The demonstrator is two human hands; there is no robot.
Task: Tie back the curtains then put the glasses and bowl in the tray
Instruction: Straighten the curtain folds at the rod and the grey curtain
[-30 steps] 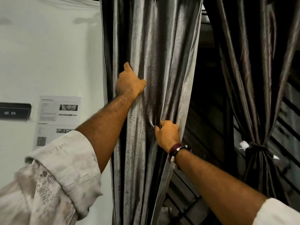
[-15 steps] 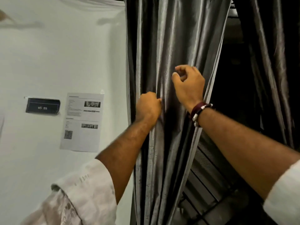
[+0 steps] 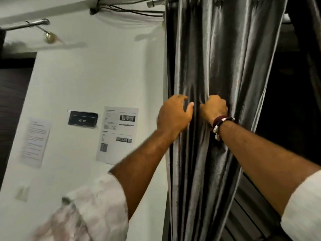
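My right hand is fisted around a bunch of folds in the grey curtain, which hangs from a rod at the top right. My left hand sits just left of it, fingers loosely curved on the cloth, thumb out. To the left is a white wall with taped sheets and a dark plate.

Both forearms bare. Left sleeve: pale off-white fabric w/ faded grey-brown print, rolled up near elbow, blurred. Right sleeve: white, fine ribbed texture. Right wrist: maroon cord bracelet w/ silver metal beads + small dangling charm.
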